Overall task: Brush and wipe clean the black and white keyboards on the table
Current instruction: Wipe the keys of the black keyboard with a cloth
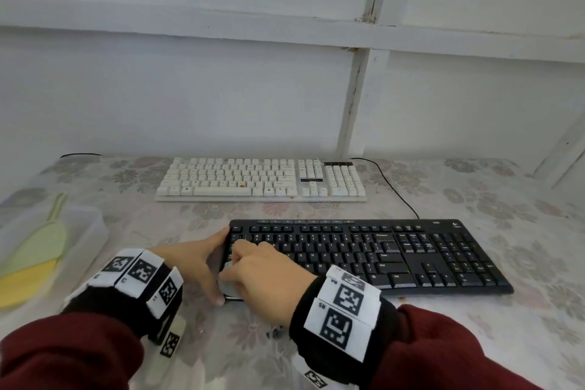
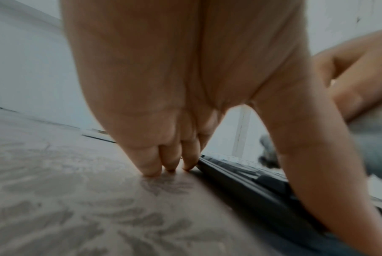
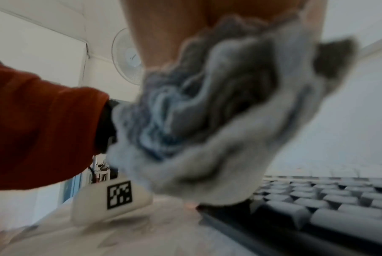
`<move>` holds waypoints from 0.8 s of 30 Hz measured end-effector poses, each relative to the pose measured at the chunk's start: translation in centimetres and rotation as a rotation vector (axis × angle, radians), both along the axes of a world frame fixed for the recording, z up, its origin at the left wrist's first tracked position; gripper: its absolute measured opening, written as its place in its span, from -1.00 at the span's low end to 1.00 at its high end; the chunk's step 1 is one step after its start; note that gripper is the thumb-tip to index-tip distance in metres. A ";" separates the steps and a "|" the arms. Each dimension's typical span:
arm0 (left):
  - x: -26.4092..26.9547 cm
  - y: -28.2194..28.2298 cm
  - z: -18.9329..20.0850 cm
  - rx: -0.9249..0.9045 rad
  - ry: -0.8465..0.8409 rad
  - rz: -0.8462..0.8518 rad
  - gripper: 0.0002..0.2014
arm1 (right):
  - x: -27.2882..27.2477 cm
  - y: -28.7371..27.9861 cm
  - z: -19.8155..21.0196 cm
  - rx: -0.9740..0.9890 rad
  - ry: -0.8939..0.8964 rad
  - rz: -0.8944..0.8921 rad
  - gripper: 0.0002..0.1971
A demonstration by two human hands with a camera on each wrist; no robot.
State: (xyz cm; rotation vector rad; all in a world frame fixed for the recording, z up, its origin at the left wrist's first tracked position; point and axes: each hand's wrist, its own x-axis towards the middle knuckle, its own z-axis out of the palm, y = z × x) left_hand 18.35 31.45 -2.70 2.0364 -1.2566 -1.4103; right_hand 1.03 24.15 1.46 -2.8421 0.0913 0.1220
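Observation:
The black keyboard [image 1: 364, 256] lies near me on the floral tablecloth, with the white keyboard [image 1: 259, 180] behind it by the wall. My left hand [image 1: 205, 263] braces the black keyboard's left end: its straight fingers [image 2: 150, 171] touch the table beside the edge [image 2: 240, 178], and the thumb sits at the front corner. My right hand [image 1: 266, 266] grips a crumpled grey cloth [image 3: 207, 121] and presses it on the leftmost keys [image 3: 317, 207]. The cloth [image 1: 229, 286] mostly hides under that hand.
A clear plastic container [image 1: 91, 222] at the left holds a green brush [image 1: 47, 237] and a yellow cloth [image 1: 28, 279]. A black cable [image 1: 395, 190] runs from the wall past the white keyboard's right end. Crumbs [image 1: 403, 298] lie by the black keyboard's front edge.

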 end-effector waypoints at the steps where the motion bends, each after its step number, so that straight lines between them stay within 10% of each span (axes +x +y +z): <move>1: -0.1 0.0 0.2 -0.007 -0.014 -0.017 0.63 | 0.3 0.2 -0.6 -0.001 0.013 -0.009 -0.79; 13: 0.5 0.0 -0.7 -0.043 0.008 -0.014 0.33 | -0.4 -0.4 0.0 -0.020 0.105 -0.147 -0.75; 24: 1.9 0.2 -2.5 -0.029 -0.022 -0.005 0.50 | -7.0 -7.0 -0.8 -0.189 0.136 -0.221 -0.79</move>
